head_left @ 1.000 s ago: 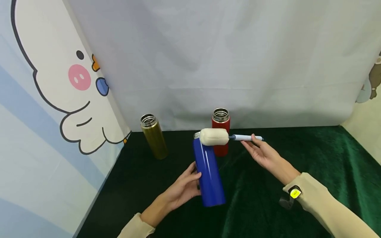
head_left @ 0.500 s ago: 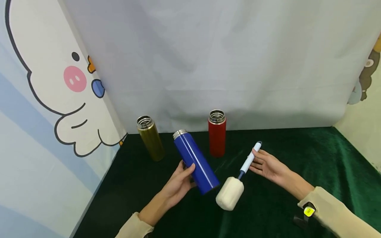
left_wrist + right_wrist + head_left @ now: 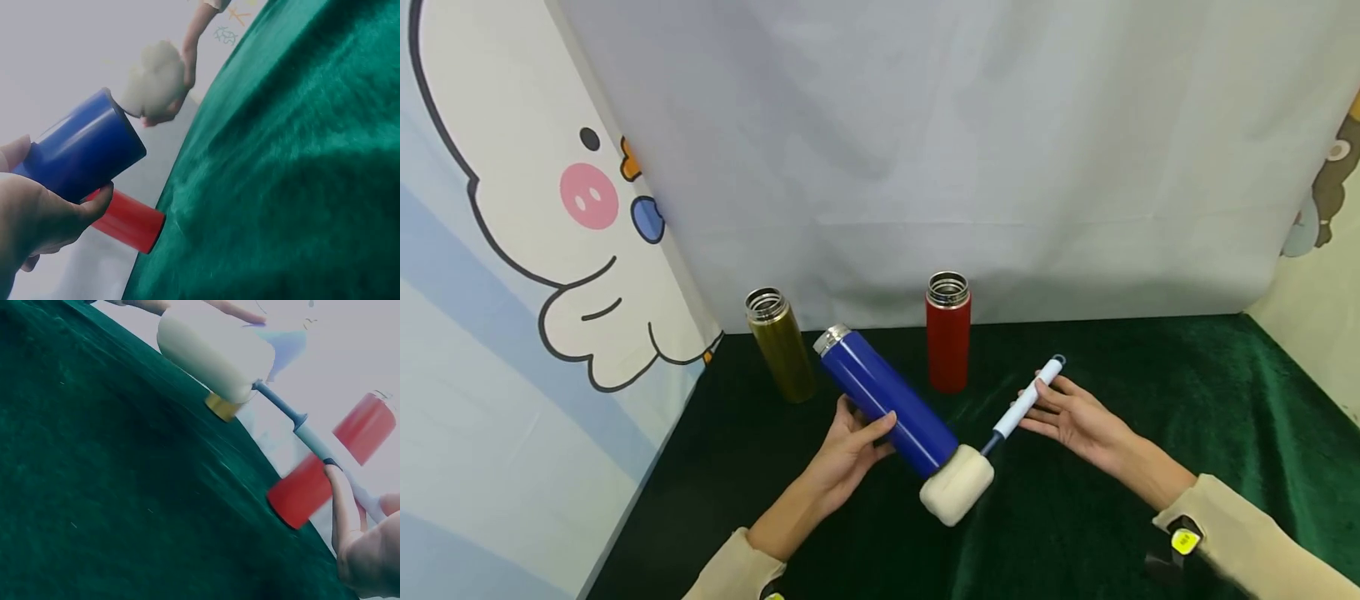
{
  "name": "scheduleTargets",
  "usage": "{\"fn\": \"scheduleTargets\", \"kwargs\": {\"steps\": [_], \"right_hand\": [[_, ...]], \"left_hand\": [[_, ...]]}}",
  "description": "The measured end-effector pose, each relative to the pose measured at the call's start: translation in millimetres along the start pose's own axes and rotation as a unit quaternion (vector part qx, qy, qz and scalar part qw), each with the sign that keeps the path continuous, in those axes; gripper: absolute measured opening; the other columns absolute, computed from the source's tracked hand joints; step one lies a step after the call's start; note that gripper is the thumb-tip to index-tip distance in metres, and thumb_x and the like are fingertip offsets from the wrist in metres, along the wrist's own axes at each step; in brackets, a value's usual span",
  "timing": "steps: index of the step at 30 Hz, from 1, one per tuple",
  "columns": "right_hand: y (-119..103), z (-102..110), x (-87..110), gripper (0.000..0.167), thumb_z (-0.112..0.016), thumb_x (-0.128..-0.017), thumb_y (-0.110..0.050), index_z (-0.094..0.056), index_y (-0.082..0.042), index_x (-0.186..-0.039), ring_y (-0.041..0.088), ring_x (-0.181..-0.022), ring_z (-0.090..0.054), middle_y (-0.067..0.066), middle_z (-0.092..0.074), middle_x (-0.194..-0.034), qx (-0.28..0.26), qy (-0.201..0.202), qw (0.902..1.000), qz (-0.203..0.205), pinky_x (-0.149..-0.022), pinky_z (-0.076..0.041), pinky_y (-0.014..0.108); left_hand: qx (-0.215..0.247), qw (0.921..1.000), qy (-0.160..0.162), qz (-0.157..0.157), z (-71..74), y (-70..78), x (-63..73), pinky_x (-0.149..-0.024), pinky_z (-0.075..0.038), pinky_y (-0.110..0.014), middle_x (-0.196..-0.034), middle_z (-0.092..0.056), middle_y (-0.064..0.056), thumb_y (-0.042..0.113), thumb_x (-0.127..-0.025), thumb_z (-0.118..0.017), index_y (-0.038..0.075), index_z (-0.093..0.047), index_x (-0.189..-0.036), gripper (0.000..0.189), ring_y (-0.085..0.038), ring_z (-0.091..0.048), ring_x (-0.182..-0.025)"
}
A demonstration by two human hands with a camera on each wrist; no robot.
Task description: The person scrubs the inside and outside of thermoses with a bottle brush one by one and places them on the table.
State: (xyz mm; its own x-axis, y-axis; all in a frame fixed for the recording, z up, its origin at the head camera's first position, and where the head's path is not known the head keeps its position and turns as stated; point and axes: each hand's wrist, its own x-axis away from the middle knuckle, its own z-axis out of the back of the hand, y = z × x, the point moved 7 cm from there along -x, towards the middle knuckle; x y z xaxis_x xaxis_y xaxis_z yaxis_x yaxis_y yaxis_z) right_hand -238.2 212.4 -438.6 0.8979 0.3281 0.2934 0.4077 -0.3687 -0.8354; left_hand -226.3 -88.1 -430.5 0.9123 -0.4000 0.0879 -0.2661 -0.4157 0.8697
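Note:
My left hand (image 3: 842, 458) grips a blue bottle (image 3: 887, 400) round its lower half. The bottle leans, its steel mouth up to the left and its base down to the right. In my right hand (image 3: 1086, 425) a sponge bottle brush is pinched by its pale handle (image 3: 1026, 404). Its cream sponge head (image 3: 957, 486) hangs down to the left, at the base of the blue bottle. In the left wrist view the sponge (image 3: 156, 78) appears just beyond the base of the blue bottle (image 3: 87, 147); whether they touch I cannot tell.
A red bottle (image 3: 948, 346) stands uncapped at the back middle of the green cloth (image 3: 1150, 392). Behind the blue bottle's mouth, to the left, is an uncapped gold bottle (image 3: 782, 350). A pale curtain (image 3: 1000, 150) hangs along the back edge.
The blue bottle has tilted further left, its mouth moving away from the sponge. The brush has swung from level at the bottle's mouth down to its base.

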Motion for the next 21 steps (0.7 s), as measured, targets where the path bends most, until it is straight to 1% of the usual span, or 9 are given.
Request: {"fn": "scheduleTargets", "kwargs": {"steps": [2,5,7,10,13,15,18,20,21], "right_hand": [[-5.9,5.9,1.5,0.061,-0.050,-0.108,-0.028,-0.012,-0.016,-0.154,0.011,-0.111,-0.068,-0.002,-0.062,-0.121,-0.001,0.012,0.9999,0.009,-0.104,-0.055,0.033],[-11.4,13.3,1.5,0.073,-0.049,-0.108,-0.028,0.000,-0.013,-0.160,0.009,-0.107,-0.069,-0.005,-0.062,-0.118,-0.004,0.022,0.9996,0.018,-0.101,-0.056,0.032],[-10.1,13.9,-0.3,0.079,-0.049,-0.108,-0.028,0.007,-0.012,-0.161,0.009,-0.106,-0.069,-0.004,-0.064,-0.117,-0.008,0.024,0.9996,0.014,-0.101,-0.057,0.032],[-2.3,7.8,-3.1,0.080,-0.051,-0.107,-0.026,0.007,-0.012,-0.162,0.011,-0.108,-0.069,-0.002,-0.065,-0.117,-0.014,0.016,0.9998,-0.002,-0.103,-0.056,0.035],[2.6,0.7,-3.2,0.076,-0.051,-0.107,-0.025,0.002,-0.013,-0.161,0.013,-0.110,-0.069,0.000,-0.066,-0.117,-0.014,0.005,0.9998,-0.011,-0.103,-0.056,0.036],[0.2,-0.2,-1.3,0.067,-0.050,-0.108,-0.024,-0.007,-0.015,-0.158,0.013,-0.110,-0.069,0.000,-0.066,-0.117,-0.013,0.001,0.9999,-0.005,-0.102,-0.057,0.036],[-9.0,5.6,2.9,0.049,-0.051,-0.108,-0.024,-0.023,-0.020,-0.148,0.012,-0.109,-0.069,-0.001,-0.067,-0.117,-0.023,0.007,0.9997,0.010,-0.099,-0.058,0.034],[-14.9,11.1,4.9,0.038,-0.051,-0.108,-0.024,-0.030,-0.023,-0.140,0.012,-0.108,-0.070,-0.002,-0.068,-0.116,-0.029,0.011,0.9993,0.019,-0.098,-0.058,0.033],[-16.7,13.5,5.8,0.036,-0.050,-0.108,-0.023,-0.031,-0.023,-0.138,0.011,-0.108,-0.070,-0.002,-0.068,-0.115,-0.031,0.011,0.9992,0.023,-0.097,-0.058,0.032]], "left_hand": [[-0.001,1.0000,0.003,0.004,3.0,1.2,2.7,-0.120,-0.033,-0.061,-0.160,-0.031,-0.013,0.008,-0.100,-0.061,0.028,-0.005,-0.156,0.082,-0.029,-0.042,-0.144],[0.003,1.0000,-0.002,0.005,3.4,2.8,6.1,-0.121,-0.030,-0.063,-0.161,-0.028,-0.014,0.007,-0.100,-0.060,0.029,-0.003,-0.157,0.084,-0.032,-0.038,-0.147],[0.003,1.0000,-0.007,0.002,0.9,3.4,7.2,-0.121,-0.030,-0.063,-0.160,-0.029,-0.014,0.007,-0.099,-0.061,0.028,-0.004,-0.156,0.084,-0.031,-0.038,-0.147],[0.000,0.9999,-0.015,0.000,-4.9,2.8,6.0,-0.121,-0.031,-0.062,-0.158,-0.031,-0.014,0.005,-0.099,-0.061,0.027,-0.005,-0.155,0.083,-0.029,-0.042,-0.145],[-0.015,0.9997,-0.016,0.006,-7.4,1.0,3.7,-0.120,-0.033,-0.060,-0.158,-0.032,-0.015,0.005,-0.098,-0.062,0.027,-0.005,-0.155,0.083,-0.028,-0.044,-0.143],[-0.027,0.9995,-0.012,0.009,-6.4,0.9,2.5,-0.119,-0.035,-0.059,-0.158,-0.032,-0.016,0.006,-0.098,-0.062,0.027,-0.006,-0.155,0.083,-0.029,-0.045,-0.143],[-0.035,0.9993,0.002,0.009,-1.7,2.1,3.7,-0.117,-0.038,-0.060,-0.158,-0.032,-0.017,0.006,-0.098,-0.062,0.027,-0.007,-0.156,0.083,-0.033,-0.045,-0.143],[-0.037,0.9993,0.004,0.008,0.0,3.1,6.4,-0.116,-0.040,-0.060,-0.159,-0.032,-0.018,0.007,-0.098,-0.063,0.027,-0.007,-0.156,0.084,-0.035,-0.044,-0.144],[-0.037,0.9993,0.003,0.007,-0.1,3.4,7.7,-0.115,-0.040,-0.060,-0.159,-0.032,-0.019,0.007,-0.097,-0.064,0.027,-0.007,-0.156,0.084,-0.036,-0.044,-0.144]]}}
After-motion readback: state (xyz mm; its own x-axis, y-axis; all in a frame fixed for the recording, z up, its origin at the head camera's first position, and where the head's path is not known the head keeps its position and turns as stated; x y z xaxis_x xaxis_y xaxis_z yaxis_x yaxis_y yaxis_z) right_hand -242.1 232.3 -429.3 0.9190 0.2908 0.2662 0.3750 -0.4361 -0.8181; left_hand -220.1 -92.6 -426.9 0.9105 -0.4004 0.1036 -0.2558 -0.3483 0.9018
